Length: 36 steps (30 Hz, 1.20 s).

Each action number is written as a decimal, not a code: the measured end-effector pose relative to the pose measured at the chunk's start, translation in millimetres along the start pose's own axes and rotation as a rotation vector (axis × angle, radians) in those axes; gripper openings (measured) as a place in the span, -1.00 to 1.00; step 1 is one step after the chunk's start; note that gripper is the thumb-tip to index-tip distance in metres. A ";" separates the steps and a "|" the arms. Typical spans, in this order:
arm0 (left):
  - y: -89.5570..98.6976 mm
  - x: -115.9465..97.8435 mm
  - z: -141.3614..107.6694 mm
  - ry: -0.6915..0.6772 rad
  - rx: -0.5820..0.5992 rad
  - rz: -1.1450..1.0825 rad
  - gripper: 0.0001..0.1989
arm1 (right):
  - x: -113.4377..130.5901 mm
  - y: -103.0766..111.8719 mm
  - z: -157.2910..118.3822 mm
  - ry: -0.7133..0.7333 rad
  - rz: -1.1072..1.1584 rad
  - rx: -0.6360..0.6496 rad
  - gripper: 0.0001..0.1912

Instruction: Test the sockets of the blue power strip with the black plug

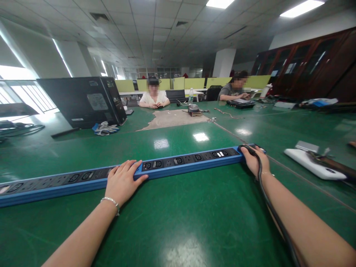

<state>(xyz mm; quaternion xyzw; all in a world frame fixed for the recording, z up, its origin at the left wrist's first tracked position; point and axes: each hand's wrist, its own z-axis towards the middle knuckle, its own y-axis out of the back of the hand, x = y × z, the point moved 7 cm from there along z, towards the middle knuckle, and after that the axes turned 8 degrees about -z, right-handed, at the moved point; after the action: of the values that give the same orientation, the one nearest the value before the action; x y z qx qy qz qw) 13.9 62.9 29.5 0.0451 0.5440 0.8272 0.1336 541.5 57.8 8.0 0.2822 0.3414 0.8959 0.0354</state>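
Observation:
A long blue power strip [191,162] with black sockets lies across the green table, running past the left edge of the view. My left hand [124,180] is laid over its middle, fingers across the top and thumb toward the near side. At the strip's right end, my right hand [255,162] is closed around a black plug [244,149], mostly hidden by the fingers. From there a thick black cable [264,196] runs over the hand and along the forearm toward me. Whether the plug sits in a socket cannot be seen.
A black computer case [91,100] stands at the left, with work gloves [105,128] before it. To my right lies a white device [314,163]. Two people sit across the green table [178,218], near a bottle [190,97] and a torn brown sheet [172,119].

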 end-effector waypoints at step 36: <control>-0.4 -0.8 -0.5 0.010 -0.008 -0.025 -0.49 | 8.3 6.6 -0.6 0.030 0.066 0.043 -0.58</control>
<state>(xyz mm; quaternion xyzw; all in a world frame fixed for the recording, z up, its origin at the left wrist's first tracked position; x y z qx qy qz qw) 14.7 62.4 29.0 0.0335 0.5420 0.8277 0.1413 535.1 54.6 15.9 0.2808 0.3513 0.8931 -0.0054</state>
